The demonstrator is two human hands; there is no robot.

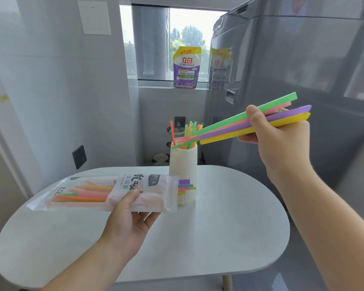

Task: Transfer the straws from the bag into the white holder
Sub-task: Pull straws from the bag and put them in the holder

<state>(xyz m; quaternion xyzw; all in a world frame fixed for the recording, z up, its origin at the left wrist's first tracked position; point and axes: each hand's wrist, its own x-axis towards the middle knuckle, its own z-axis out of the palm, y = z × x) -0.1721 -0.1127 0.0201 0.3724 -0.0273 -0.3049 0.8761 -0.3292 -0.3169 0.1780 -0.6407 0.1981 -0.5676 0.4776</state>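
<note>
Ribbed white holder [183, 164] upright (several straws [190, 128] inside), bag [82, 194] horizontal, perhaps half-full

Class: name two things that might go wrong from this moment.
1. The right hand holds its bundle nearly flat at the holder; tips may catch the straws inside or tip it.
2. The left hand holds the bag level, straw ends poking out; they may slide out.

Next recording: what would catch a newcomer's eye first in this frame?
The bright bundle of straws gripped in the right hand stands out at the right. It slants down with its tips at the mouth of the ribbed white holder, which stands near the table's far edge with other straws in it. Lower left, the left hand holds the straw bag, with coloured straws inside.
</note>
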